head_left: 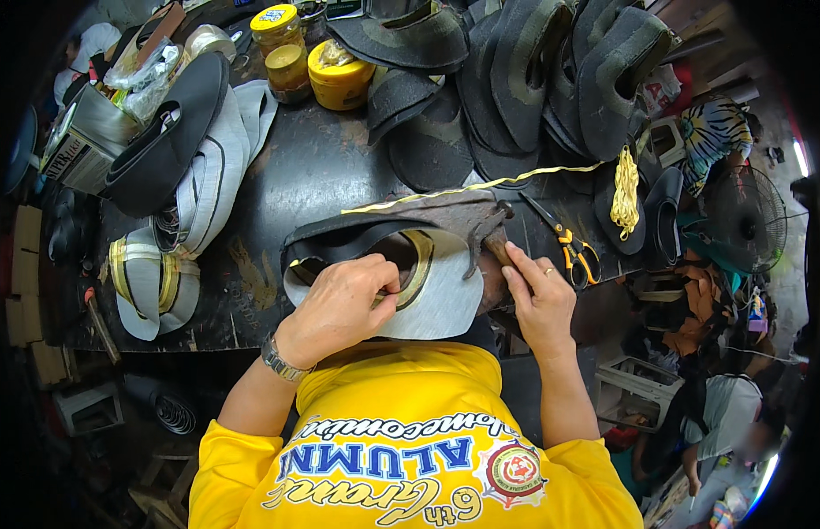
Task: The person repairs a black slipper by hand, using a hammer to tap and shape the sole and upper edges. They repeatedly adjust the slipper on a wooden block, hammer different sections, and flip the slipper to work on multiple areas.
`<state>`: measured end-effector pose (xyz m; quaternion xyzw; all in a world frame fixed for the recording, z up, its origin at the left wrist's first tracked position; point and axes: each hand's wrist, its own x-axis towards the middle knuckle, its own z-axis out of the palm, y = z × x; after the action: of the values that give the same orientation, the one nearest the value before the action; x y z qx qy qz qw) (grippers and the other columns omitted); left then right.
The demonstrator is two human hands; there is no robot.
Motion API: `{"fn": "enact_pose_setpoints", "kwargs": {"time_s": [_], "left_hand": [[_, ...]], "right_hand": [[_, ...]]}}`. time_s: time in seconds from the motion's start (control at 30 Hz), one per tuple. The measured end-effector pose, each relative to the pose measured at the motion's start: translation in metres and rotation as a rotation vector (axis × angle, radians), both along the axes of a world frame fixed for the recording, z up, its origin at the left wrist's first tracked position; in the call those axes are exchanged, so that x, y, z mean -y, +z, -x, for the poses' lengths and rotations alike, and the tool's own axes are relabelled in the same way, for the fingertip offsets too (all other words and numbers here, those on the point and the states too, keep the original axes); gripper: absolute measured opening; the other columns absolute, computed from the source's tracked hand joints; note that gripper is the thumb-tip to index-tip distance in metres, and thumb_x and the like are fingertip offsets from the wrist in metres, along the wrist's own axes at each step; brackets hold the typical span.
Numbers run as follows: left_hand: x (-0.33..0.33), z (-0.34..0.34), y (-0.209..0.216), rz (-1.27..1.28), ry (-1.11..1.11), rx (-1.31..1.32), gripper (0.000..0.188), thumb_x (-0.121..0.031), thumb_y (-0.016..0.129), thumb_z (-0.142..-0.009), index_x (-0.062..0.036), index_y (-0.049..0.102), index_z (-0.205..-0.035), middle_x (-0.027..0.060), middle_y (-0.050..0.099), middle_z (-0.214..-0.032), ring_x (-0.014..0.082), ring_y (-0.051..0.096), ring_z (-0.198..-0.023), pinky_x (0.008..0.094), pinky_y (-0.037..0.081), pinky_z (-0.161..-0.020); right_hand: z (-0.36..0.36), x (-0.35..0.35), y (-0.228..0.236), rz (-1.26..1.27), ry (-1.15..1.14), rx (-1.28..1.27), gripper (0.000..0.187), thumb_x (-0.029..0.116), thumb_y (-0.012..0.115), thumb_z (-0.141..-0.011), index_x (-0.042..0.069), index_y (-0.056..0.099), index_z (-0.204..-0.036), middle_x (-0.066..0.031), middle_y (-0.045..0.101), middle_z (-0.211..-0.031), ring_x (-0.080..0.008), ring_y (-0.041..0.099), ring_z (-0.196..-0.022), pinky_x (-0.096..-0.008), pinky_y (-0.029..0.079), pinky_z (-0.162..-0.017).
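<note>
In front of me lies a shoe upper, grey on the outside, with a black part behind and a yellow strip along its opening. My left hand is closed at that opening, fingers curled over the edge. My right hand, just right of the upper, grips the brown handle of what looks like a hammer; its head is partly lost against dark material. A thin yellow tape runs behind the upper to a hanging yellow bundle. Orange-handled scissors rest right of my right hand.
Black shoe uppers are piled at the back right. Grey and black uppers stand at left, near another grey upper. A yellow tub and jars are behind. A fan and a person are at right.
</note>
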<state>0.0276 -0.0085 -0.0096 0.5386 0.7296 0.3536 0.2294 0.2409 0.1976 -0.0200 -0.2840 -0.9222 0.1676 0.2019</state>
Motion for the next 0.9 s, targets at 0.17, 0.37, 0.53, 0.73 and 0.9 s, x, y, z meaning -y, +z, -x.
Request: {"fn": "enact_pose_setpoints", "kwargs": {"time_s": [0.17, 0.37, 0.53, 0.73, 0.9], "left_hand": [[0.001, 0.000, 0.000, -0.024, -0.026, -0.008, 0.010, -0.004, 0.071, -0.081, 0.0006, 0.064, -0.088, 0.0158, 0.065, -0.087, 0.0361, 0.066, -0.078, 0.0428, 0.053, -0.071], [0.008, -0.007, -0.003, -0.047, 0.008, -0.022, 0.012, -0.003, 0.073, -0.082, 0.0033, 0.065, -0.090, 0.0172, 0.066, -0.088, 0.0346, 0.069, -0.077, 0.0389, 0.055, -0.070], [0.023, -0.006, 0.001, -0.053, 0.037, 0.025, 0.013, -0.004, 0.076, -0.082, 0.0024, 0.068, -0.089, 0.0161, 0.067, -0.086, 0.0307, 0.069, -0.076, 0.0362, 0.055, -0.069], [-0.007, -0.017, 0.000, -0.158, 0.146, 0.071, 0.010, -0.004, 0.073, -0.083, 0.0005, 0.066, -0.088, 0.0167, 0.066, -0.087, 0.0353, 0.068, -0.081, 0.0406, 0.054, -0.072], [-0.034, -0.026, -0.019, -0.098, 0.250, -0.089, 0.015, -0.010, 0.074, -0.085, -0.0024, 0.064, -0.094, 0.0154, 0.066, -0.091, 0.0358, 0.067, -0.083, 0.0425, 0.053, -0.074]], "right_hand": [[0.052, -0.031, 0.021, -0.041, 0.190, -0.116, 0.020, 0.015, 0.076, -0.087, 0.007, 0.076, -0.105, -0.0115, 0.065, -0.092, -0.0318, 0.065, -0.095, -0.0425, 0.052, -0.081], [0.142, -0.037, 0.013, -0.087, 0.491, 0.169, 0.009, 0.012, 0.075, -0.082, 0.009, 0.076, -0.090, -0.0119, 0.065, -0.087, -0.0344, 0.068, -0.088, -0.0452, 0.055, -0.079], [0.113, -0.077, 0.060, -0.124, 0.379, -0.258, 0.006, 0.007, 0.076, -0.084, 0.006, 0.076, -0.090, -0.0097, 0.067, -0.083, -0.0262, 0.068, -0.076, -0.0378, 0.053, -0.068], [0.027, -0.205, 0.109, 0.020, -0.412, -0.571, 0.031, 0.009, 0.077, -0.086, -0.002, 0.069, -0.114, -0.0161, 0.072, -0.098, -0.0323, 0.068, -0.087, -0.0411, 0.054, -0.078], [-0.004, -0.181, 0.075, -0.262, -0.520, -0.222, 0.074, 0.007, 0.079, -0.082, -0.006, 0.042, -0.146, -0.0323, 0.049, -0.139, -0.0416, 0.055, -0.123, -0.0441, 0.048, -0.103]]}}
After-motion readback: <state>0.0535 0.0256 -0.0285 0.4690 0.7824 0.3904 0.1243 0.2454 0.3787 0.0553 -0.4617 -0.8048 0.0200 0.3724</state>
